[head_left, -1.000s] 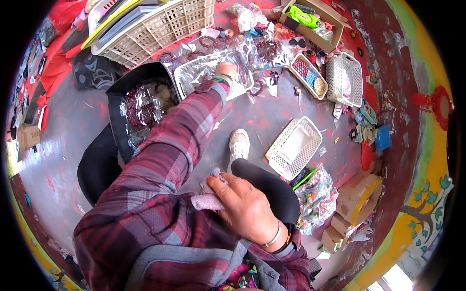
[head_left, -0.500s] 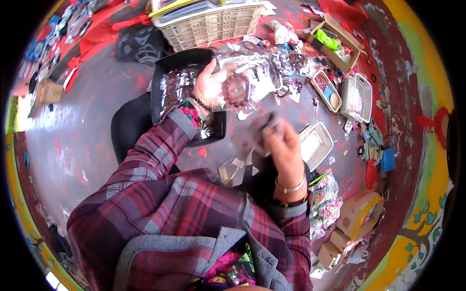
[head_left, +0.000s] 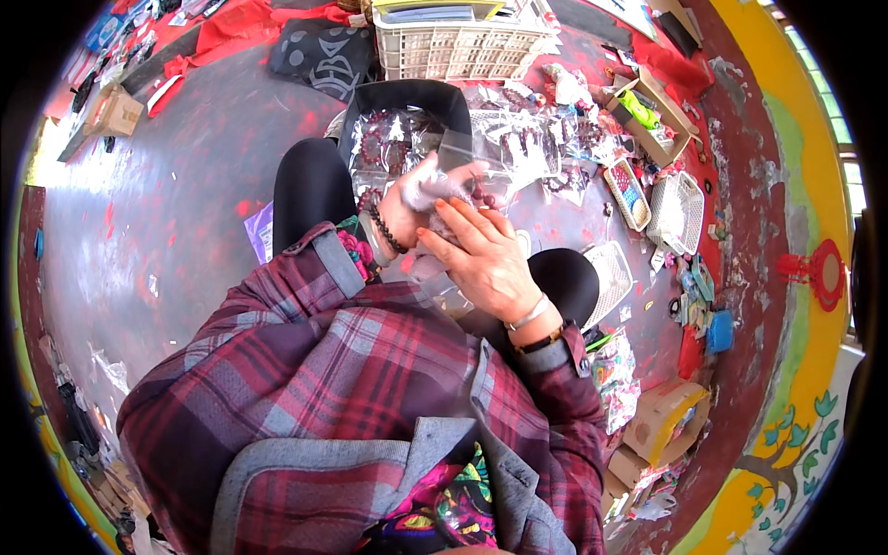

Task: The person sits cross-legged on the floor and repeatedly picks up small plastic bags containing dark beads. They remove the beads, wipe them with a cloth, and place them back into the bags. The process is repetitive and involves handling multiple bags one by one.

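Observation:
My two hands meet in front of my lap. My left hand (head_left: pixel 400 218) is turned palm up, closed around a dark red beaded bracelet (head_left: pixel 483 197), of which only a few beads show past the fingers. Over it lies a pale greyish-pink cloth (head_left: pixel 427 191), slightly blurred. My right hand (head_left: pixel 488 263) presses this cloth down onto the left palm, its fingers long and close together, thumb hidden. Just beyond my left hand, a black tray (head_left: pixel 407 95) holds beaded bracelets in clear plastic bags (head_left: pixel 384 139).
Clear bags with beaded strands (head_left: pixel 527 143) spread right of the tray. A cream plastic crate (head_left: pixel 462 51) stands behind. White baskets (head_left: pixel 678 213), an open cardboard box (head_left: pixel 652 116) and a bag of colourful packets (head_left: pixel 615 375) lie at right. A patterned dark grey bag (head_left: pixel 324 60) rests far left.
My right hand has brought the cloth up and left onto my left hand. The bracelet, fully visible before on the spread left fingers, is now mostly covered. The view has shifted.

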{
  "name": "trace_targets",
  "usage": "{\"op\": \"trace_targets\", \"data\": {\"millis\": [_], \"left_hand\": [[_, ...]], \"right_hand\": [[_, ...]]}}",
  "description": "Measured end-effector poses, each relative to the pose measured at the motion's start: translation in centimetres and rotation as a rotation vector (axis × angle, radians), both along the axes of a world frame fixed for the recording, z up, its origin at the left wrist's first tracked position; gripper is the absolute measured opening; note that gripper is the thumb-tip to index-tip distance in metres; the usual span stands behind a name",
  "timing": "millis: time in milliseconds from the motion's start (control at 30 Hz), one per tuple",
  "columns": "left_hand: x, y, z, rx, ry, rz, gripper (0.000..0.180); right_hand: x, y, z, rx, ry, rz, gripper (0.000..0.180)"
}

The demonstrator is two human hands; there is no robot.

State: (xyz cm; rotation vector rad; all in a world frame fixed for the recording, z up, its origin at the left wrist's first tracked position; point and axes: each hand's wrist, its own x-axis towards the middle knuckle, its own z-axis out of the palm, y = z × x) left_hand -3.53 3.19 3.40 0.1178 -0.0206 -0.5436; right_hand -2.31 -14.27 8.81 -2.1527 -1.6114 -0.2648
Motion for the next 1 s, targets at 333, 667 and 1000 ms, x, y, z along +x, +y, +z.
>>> {"op": "trace_targets", "data": {"millis": [333, 667, 1000], "left_hand": [[-1.6, 1.5, -2.9, 0.021, -0.008, -0.05, 0.055], [-1.0, 3.4, -0.9, 0.002, 0.001, 0.162, 0.049], [-0.5, 3.7, 0.0, -0.081, -0.083, 0.361, 0.058]], "right_hand": [[4.7, 2.7, -0.2, 0.002, 0.121, -0.139, 0.05], [8.7, -2.4, -3.1, 0.118, 0.687, -0.821, 0.028], [5.3, -2.9, -2.2, 0.704, 1.481, -0.619, 0.035]]}}
